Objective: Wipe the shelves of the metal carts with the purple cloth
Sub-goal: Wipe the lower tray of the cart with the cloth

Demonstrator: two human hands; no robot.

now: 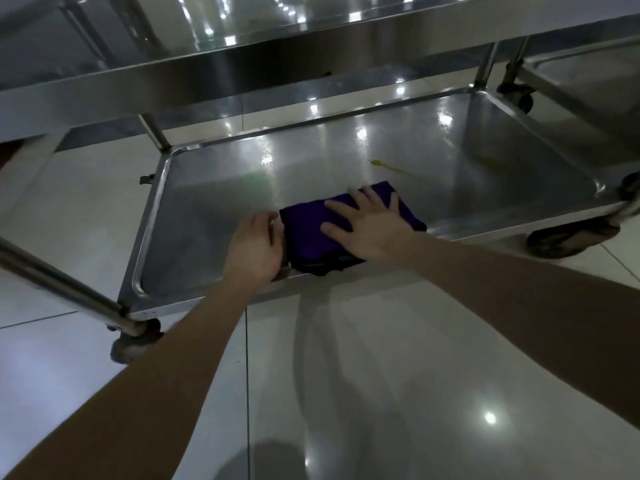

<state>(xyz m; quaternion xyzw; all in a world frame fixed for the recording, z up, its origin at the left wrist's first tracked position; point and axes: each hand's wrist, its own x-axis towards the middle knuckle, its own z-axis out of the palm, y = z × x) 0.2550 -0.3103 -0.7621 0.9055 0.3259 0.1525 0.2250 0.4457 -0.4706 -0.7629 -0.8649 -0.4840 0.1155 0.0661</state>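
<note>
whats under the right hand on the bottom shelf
The folded purple cloth, lying on the bottom shelf by its front rim, with the right hand spread flat on it. The metal beneath the cloth is covered and cannot be seen.

Your right hand (369,230) covers the middle of the purple cloth (304,226). At the cloth's 9 o'clock edge your left hand (254,247) hides its own fingertips, so you cannot tell whether they pinch the fabric. The yellowish streak (391,167) at the cloth's 1 o'clock is too blurred to identify. The second cart (588,77), at 2 o'clock, is cut off by the picture's edge.
</note>
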